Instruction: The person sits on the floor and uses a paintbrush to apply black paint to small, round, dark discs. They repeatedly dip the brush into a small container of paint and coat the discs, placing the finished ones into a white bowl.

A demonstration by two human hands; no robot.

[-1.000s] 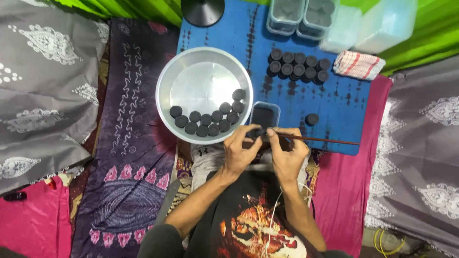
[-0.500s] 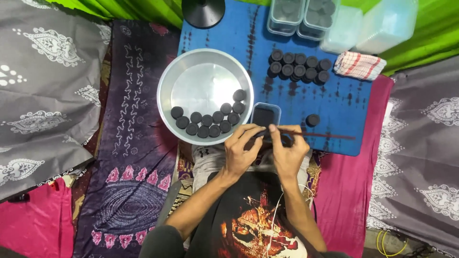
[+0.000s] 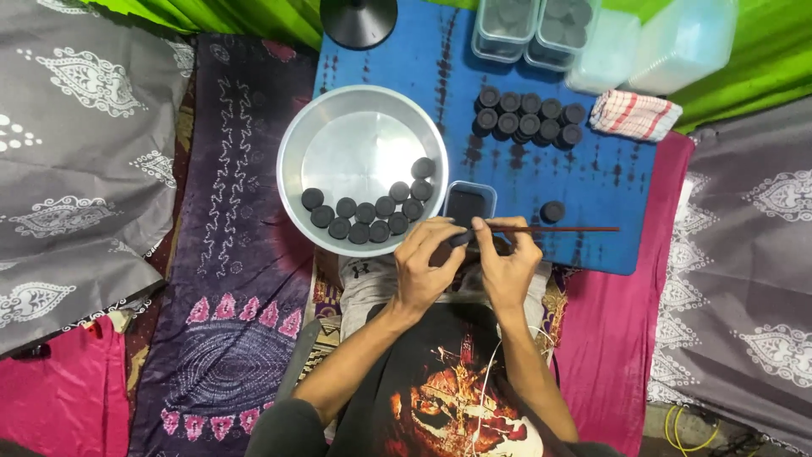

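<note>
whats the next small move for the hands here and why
Probably finish the small dark piece pinched in the left hand with the thin stick in the right hand, then set it beside the black discs in the metal bowl, which has room.

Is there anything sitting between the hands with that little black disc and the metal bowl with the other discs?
Nothing visible does. The left hand and right hand hold a small black disc and a thin stick just below the metal bowl's near rim. A small dark tray sits just beyond the hands, right of the bowl, not between.
</note>
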